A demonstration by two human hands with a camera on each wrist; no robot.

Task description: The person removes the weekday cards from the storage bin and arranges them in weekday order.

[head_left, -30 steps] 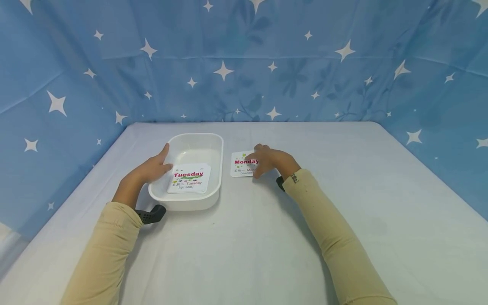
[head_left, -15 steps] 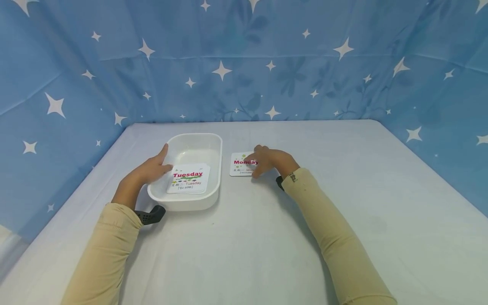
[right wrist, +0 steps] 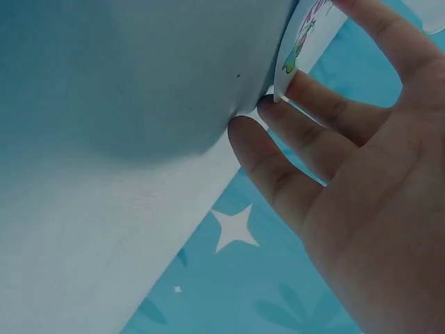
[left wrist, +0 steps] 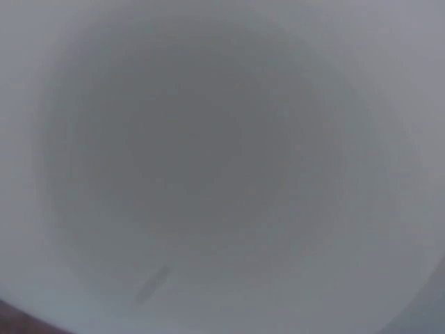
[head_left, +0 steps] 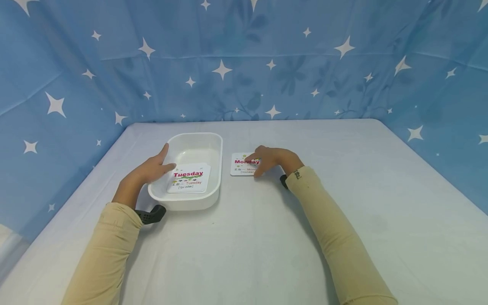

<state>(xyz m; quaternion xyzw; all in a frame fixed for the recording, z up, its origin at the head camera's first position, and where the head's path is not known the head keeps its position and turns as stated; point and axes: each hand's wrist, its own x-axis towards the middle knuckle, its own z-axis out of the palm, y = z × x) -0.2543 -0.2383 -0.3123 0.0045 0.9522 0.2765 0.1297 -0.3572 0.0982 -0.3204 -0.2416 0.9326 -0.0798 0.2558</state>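
Observation:
A white plastic basin (head_left: 190, 205) stands left of the table's middle. Inside its near end lies a stack of cards, with a "Tuesday" card (head_left: 188, 180) on top. My left hand (head_left: 150, 169) holds the basin's left rim, its thumb over the inner side close to the cards. To the basin's right, a "Monday" card (head_left: 239, 166) lies on the table. My right hand (head_left: 270, 159) rests over the card's right part, covering some of it. In the right wrist view, its fingers (right wrist: 274, 167) look fairly straight and reach the tabletop beside the card (right wrist: 293, 59).
White cloth covers the table (head_left: 236, 245). A blue curtain (head_left: 244, 59) with white stars encloses the back and sides. The left wrist view is filled by a blurred pale surface. Both wrists carry a black band (head_left: 152, 214).
Both hands stay nearly where they were. The right wrist has shifted very slightly to the right, and the left thumb has edged a little further over the basin.

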